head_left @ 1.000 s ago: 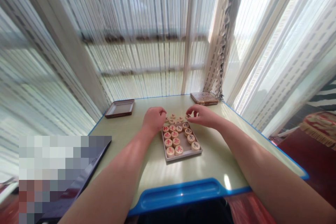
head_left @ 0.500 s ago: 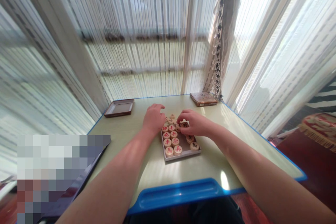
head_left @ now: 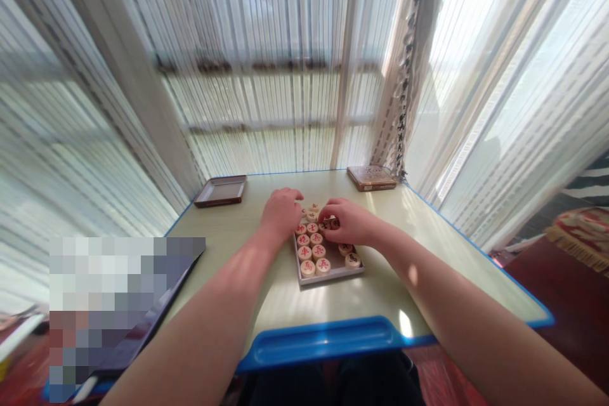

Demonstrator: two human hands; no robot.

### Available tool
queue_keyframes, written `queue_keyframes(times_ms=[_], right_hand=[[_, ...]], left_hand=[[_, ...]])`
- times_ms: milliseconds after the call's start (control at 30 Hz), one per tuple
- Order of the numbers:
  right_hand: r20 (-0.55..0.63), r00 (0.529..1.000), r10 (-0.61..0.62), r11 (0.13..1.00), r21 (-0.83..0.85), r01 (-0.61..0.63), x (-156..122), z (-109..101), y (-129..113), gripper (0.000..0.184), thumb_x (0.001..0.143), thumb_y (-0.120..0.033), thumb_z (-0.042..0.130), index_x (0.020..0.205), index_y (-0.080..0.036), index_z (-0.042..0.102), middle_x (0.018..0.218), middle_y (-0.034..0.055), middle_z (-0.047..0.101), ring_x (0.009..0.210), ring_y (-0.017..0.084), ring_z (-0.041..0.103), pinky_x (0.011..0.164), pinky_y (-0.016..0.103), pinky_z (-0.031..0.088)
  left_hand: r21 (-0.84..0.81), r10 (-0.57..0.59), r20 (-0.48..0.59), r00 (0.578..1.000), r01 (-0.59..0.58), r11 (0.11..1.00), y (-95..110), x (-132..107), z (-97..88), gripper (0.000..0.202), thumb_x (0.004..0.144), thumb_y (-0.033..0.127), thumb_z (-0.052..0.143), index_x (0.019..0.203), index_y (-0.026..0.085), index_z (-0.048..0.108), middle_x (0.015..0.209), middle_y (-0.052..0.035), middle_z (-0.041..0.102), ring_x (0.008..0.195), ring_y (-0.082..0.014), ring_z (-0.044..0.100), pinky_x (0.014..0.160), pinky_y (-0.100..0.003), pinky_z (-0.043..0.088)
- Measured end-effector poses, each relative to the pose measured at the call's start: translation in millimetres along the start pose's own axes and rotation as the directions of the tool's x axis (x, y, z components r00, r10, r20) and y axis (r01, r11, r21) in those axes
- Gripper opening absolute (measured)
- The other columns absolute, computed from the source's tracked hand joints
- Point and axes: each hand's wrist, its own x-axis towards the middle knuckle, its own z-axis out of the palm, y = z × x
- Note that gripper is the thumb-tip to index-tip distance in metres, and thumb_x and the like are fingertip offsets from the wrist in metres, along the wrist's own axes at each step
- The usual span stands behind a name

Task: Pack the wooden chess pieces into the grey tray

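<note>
A shallow grey tray (head_left: 330, 275) lies in the middle of a pale green table (head_left: 390, 292) and holds several round wooden chess pieces (head_left: 314, 252) marked in red and black. My left hand (head_left: 280, 216) rests at the tray's far left corner with its fingers curled loosely over the pieces there. Over the tray's upper middle, my right hand (head_left: 349, 222) pinches a wooden piece with a dark mark (head_left: 333, 224) between thumb and fingertips. Several loose pieces (head_left: 313, 208) lie on the table just beyond the tray.
A brown tray (head_left: 219, 191) sits at the table's far left corner and a brown patterned box (head_left: 372, 177) at the far right corner. The table has a blue rim (head_left: 328, 339) with a groove at the near edge. Sheer curtains surround the table. A blurred-out patch (head_left: 118, 304) covers the lower left.
My right hand came in from the far right of the tray with a piece and now holds it over the tray's middle. My left hand has barely moved.
</note>
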Motion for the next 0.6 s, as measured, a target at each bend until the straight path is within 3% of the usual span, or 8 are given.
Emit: queue_keyframes(times_ms=[200,367,600], right_hand=[[-0.019,1.0,-0.001,1.0,0.004,0.001,-0.3,2.1,1.6,0.019,0.066,-0.027,0.06,0.084,-0.02,0.064,0.085,0.0055,0.058,0.084,0.02,0.052,0.076,0.031,0.042],[-0.038,0.999,0.018,1.0,0.023,-0.017,-1.3,0.2,1.5,0.02,0.065,-0.028,0.061,0.084,-0.02,0.064,0.085,0.0055,0.058,0.086,0.021,0.051,0.076,0.031,0.041],[-0.124,0.992,0.039,0.996,0.09,-0.028,-4.3,-11.0,3.5,0.033,0.066,-0.024,0.059,0.099,-0.021,0.059,0.084,0.0033,0.058,0.083,0.019,0.05,0.074,0.032,0.039]], left_hand=[[0.005,-0.005,0.032,0.999,0.005,1.0,-1.8,0.6,0.8,0.032,0.07,0.01,0.039,0.089,0.015,0.064,0.092,-0.0068,0.063,0.092,-0.0202,0.053,0.088,-0.032,0.039],[-0.026,-0.054,0.13,0.99,0.058,0.998,-5.6,3.3,2.2,0.035,0.069,0.013,0.04,0.093,0.018,0.065,0.097,-0.0058,0.063,0.095,-0.02,0.054,0.088,-0.03,0.039],[-0.111,-0.105,0.375,0.921,0.157,0.981,-20.7,10.6,11.2,0.038,0.075,0.041,0.043,0.097,0.02,0.066,0.1,-0.006,0.064,0.094,-0.022,0.056,0.084,-0.03,0.04]])
